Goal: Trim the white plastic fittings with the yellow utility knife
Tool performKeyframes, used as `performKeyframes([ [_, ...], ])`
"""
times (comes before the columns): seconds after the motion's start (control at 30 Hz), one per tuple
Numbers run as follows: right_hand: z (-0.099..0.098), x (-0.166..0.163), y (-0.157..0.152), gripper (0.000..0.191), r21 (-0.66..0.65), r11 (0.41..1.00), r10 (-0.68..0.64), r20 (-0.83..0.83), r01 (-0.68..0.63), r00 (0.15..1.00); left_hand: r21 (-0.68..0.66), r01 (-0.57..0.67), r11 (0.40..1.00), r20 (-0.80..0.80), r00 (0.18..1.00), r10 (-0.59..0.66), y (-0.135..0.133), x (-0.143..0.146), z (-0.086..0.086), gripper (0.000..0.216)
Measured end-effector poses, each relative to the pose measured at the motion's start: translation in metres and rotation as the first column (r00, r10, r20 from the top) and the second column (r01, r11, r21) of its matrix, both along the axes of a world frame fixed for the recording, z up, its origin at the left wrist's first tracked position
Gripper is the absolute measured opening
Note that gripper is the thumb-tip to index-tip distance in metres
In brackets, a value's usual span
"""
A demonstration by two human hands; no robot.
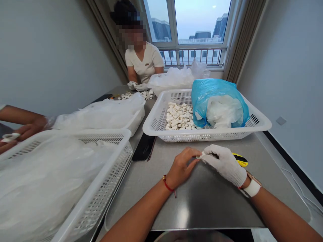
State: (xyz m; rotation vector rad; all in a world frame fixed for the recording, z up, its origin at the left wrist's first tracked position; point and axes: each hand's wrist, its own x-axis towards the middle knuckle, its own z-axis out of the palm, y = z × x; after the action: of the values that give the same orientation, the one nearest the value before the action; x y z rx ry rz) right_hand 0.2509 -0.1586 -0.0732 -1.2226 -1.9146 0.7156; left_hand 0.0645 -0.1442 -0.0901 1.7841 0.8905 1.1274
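Observation:
My bare left hand [182, 167], with a red string bracelet at its wrist, pinches one end of a small white tube-shaped piece [199, 156] between thumb and fingers. From the other side my right hand [223, 164], in a white knitted glove, is closed on the same piece; its fingers partly cover it. Both hands are just above the metal table [191, 201]. A yellow and black utility knife [241, 160] lies behind the right hand, partly hidden by it. Beyond the hands, many similar white tube pieces [179, 116] lie loose in a white basket [202, 134].
A blue plastic bag [214, 87] with white stuff inside fills the basket's right half. More white baskets [118, 137] with clear plastic bags stand left and behind. A dark phone-like object [143, 148] lies between baskets. A gloved co-worker [145, 62] sits opposite; another person's hand [30, 129] holds a white ring at left.

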Motion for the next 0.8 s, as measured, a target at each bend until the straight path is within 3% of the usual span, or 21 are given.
performKeyframes([
  [0.1,-0.001,-0.003,-0.002,0.016,0.058,0.998,-0.036,-0.010,0.036,0.999,-0.231,-0.057,0.971,0.178,0.979,0.099,0.003,0.005,-0.003,0.026],
  [0.17,-0.004,-0.004,-0.004,0.013,0.100,0.995,-0.005,-0.026,0.007,1.000,-0.400,0.003,0.916,0.240,0.966,0.101,0.008,0.006,-0.006,0.027],
  [0.23,-0.007,-0.004,-0.004,0.014,0.151,0.988,0.044,-0.003,-0.043,0.999,-0.553,0.113,0.826,0.263,0.964,0.044,0.012,0.005,-0.010,0.033],
  [0.33,-0.012,-0.004,-0.004,0.017,0.244,0.965,0.076,0.098,-0.098,0.992,-0.681,0.235,0.694,0.316,0.949,-0.011,0.014,0.003,-0.014,0.045],
  [0.4,-0.015,-0.005,-0.004,0.020,0.264,0.960,0.061,0.122,-0.092,0.991,-0.698,0.244,0.673,0.347,0.938,0.020,0.013,0.003,-0.014,0.042],
  [0.53,-0.017,-0.010,-0.005,0.017,0.147,0.989,-0.033,-0.001,0.033,0.999,-0.618,0.105,0.779,0.326,0.936,0.133,0.010,0.006,-0.011,0.034],
  [0.67,-0.012,-0.016,-0.004,0.017,-0.082,0.990,-0.125,-0.160,0.113,0.979,-0.470,-0.092,0.878,0.248,0.941,0.232,0.004,0.010,-0.005,0.021],
  [0.8,-0.006,-0.018,-0.001,0.024,-0.430,0.903,-0.167,-0.402,-0.024,0.900,-0.192,-0.173,0.966,0.130,0.971,0.200,-0.003,0.009,0.001,0.009],
])
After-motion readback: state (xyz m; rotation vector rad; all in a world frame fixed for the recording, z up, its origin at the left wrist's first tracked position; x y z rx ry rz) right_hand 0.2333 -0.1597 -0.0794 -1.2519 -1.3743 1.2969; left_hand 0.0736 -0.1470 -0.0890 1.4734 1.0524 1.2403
